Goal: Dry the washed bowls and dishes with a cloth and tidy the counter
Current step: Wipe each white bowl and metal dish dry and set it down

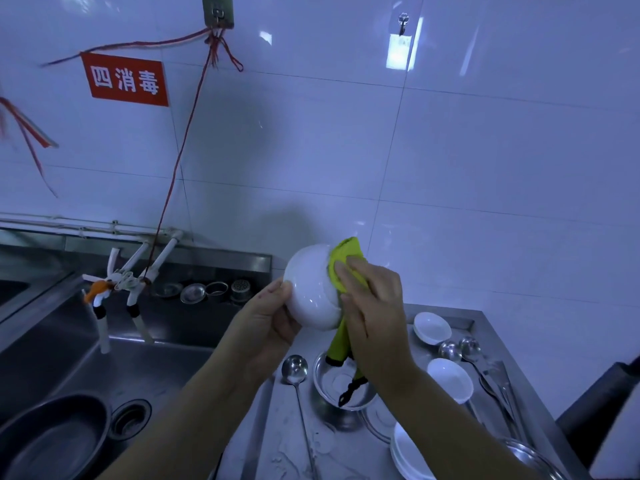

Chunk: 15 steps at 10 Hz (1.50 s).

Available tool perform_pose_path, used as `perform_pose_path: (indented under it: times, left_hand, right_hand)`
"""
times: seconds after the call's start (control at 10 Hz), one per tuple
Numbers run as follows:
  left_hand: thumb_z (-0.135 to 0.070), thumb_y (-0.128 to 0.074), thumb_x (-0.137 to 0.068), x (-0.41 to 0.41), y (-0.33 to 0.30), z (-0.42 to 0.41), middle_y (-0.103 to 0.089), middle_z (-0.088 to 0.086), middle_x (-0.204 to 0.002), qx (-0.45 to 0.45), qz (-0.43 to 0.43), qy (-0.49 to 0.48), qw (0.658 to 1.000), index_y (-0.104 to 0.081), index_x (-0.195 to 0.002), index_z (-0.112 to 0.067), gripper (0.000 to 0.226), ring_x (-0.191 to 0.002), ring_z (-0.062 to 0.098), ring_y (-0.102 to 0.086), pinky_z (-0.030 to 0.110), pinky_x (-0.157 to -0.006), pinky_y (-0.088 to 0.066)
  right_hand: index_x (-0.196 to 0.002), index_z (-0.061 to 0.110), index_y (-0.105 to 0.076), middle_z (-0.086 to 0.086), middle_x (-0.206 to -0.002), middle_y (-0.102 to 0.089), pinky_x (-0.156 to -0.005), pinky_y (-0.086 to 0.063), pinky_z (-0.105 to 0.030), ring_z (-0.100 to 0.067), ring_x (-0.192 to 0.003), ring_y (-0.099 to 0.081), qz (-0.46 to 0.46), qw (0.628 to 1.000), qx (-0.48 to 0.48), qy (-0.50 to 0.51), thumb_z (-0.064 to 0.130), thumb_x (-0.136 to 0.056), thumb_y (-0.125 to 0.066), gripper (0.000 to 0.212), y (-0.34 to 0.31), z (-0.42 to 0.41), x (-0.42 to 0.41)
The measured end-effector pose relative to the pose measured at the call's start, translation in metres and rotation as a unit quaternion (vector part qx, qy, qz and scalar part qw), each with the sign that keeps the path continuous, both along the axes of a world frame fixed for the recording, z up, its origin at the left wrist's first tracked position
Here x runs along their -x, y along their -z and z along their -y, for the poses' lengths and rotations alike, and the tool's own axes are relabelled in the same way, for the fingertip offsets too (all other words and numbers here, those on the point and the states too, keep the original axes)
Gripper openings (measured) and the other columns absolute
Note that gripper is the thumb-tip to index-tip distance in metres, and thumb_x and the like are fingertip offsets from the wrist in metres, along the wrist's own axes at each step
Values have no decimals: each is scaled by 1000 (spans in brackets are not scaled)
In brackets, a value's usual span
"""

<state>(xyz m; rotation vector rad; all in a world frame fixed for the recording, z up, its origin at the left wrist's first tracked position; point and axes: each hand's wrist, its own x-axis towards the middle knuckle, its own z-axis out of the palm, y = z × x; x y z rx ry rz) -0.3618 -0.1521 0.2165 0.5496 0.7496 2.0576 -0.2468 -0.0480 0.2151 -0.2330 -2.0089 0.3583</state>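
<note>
A white bowl [310, 287] is held up above the counter, its base turned toward me. My left hand [268, 318] grips it from the lower left. My right hand [372, 304] presses a yellow-green cloth [346, 261] with black trim against the bowl's right side; the cloth's tail hangs down into a steel bowl [323, 382] on the counter. Small white dishes [432, 328] [449, 379] lie on the counter to the right. A stack of white plates [407, 455] sits at the bottom edge.
A steel sink [166, 362] lies to the left with a drain [131, 418] and a dark metal basin [52, 441]. Taps [135, 299] hang over it. Ladles [295, 370] [468, 348] and tongs [502, 382] rest on the steel counter [485, 318]. The tiled wall stands close behind.
</note>
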Motion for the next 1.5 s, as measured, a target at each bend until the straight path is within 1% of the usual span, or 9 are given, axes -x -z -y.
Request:
perform_pose_path:
  times: [0.2,0.6,0.7,1.0,1.1,1.2,1.3,1.4,1.5]
  left_hand:
    - [-16,-51,-77,9,-3,1,-74,6,-91,12,9,-17,1000,-66,-95,-5,25,-83,14,-70,27,-75,-58]
    - [-15,-53,-76,-1,-3,-2,-72,11,-94,56,-32,-4,998,-64,-101,-1,31,-82,16,-69,25,-76,-57]
    - [-14,-54,-77,-5,-4,-5,-71,12,-98,59,-38,-16,997,-64,-104,0,32,-86,17,-68,27,-81,-55]
    - [-11,-45,-92,-11,-22,-6,-73,12,-87,57,43,-8,997,-64,-95,-3,21,-75,16,-71,26,-70,-59]
    - [-12,-45,-92,-8,-31,-6,-73,11,-95,21,96,-10,995,-59,-100,-1,20,-86,15,-71,33,-82,-55]
    - [-17,-56,-76,-10,-42,-8,-72,10,-104,-7,81,3,997,-59,-107,-4,33,-96,17,-69,36,-87,-55]
    - [-18,-58,-71,-12,-46,-13,-73,7,-102,-11,66,3,998,-59,-105,-7,36,-94,16,-69,35,-84,-56]
    - [-16,-57,-74,-10,-46,-16,-73,9,-101,-20,86,-1,996,-60,-103,-5,32,-94,17,-70,35,-80,-57]
    - [-9,-50,-87,-7,-40,-19,-73,11,-98,-18,94,-13,995,-61,-98,-6,15,-89,18,-71,32,-72,-59]
  right_hand:
    - [-108,6,-72,-9,-110,-67,-86,-37,-35,-20,-104,-49,45,994,-102,4,7,-90,-40,36,4,-8,-17]
    - [-106,11,-72,4,-109,-62,-89,-42,-42,-16,-104,-47,12,998,-26,-50,13,-89,-42,34,-13,1,-10]
    - [-125,11,-61,4,-117,-57,-96,-40,-37,-15,-110,-46,1,1000,22,-19,18,-94,-43,37,-30,0,-7]
    - [-127,18,-58,-6,-132,-54,-96,-37,-37,-24,-122,-48,7,987,-159,-3,15,-99,-45,31,15,2,-4]
    - [-126,23,-58,0,-126,-50,-93,-40,-40,-21,-118,-47,25,974,-223,-15,17,-94,-58,32,37,-9,-14]
    - [-107,45,-64,18,-109,-60,-94,-45,-43,-10,-106,-55,54,998,-7,-25,38,-93,-60,17,42,-8,-16]
    - [-81,35,-69,18,-81,-61,-77,-49,-48,-17,-82,-60,12,992,106,-72,37,-87,-66,6,28,-12,-11]
    - [-81,25,-69,22,-80,-60,-71,-49,-38,-11,-77,-60,-10,980,148,-132,25,-88,-63,10,15,-16,-14]
    - [-79,21,-66,0,-77,-69,-77,-51,-45,-22,-73,-66,-67,972,159,-161,25,-90,-62,13,12,-17,-17]
